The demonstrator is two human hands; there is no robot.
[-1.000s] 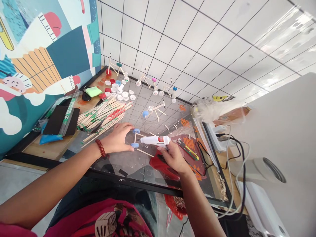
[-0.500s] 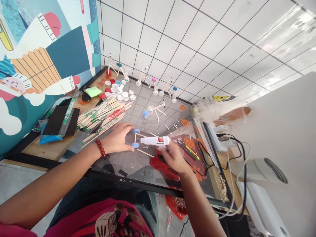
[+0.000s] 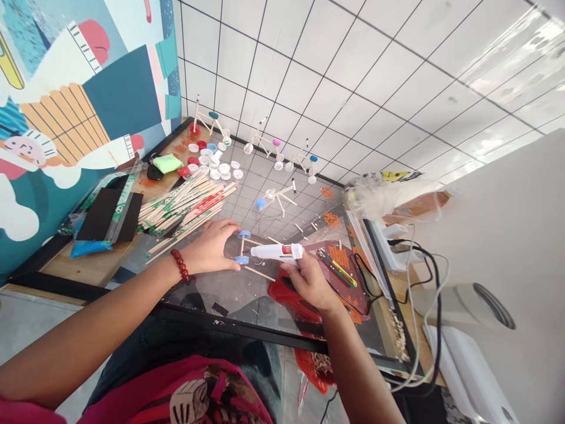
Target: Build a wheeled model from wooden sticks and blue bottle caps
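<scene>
My left hand (image 3: 215,246) holds two blue bottle caps (image 3: 242,259) between thumb and fingers, one at each end of a short wooden stick (image 3: 242,247). My right hand (image 3: 309,281) is wrapped around the handle of a white hot glue gun (image 3: 278,252). Its nozzle points left, close to the short stick and the caps; whether it touches them I cannot tell. Longer wooden sticks (image 3: 260,274) lie just right of the caps, partly behind the glue gun.
Several small stick-and-cap models (image 3: 277,199) stand toward the back. Bottle caps (image 3: 224,169) and a pile of chopsticks (image 3: 188,203) lie at the left. A utility knife (image 3: 343,271) rests on a red mat (image 3: 326,250) beside cables (image 3: 368,277). A red bin (image 3: 315,368) is below the table edge.
</scene>
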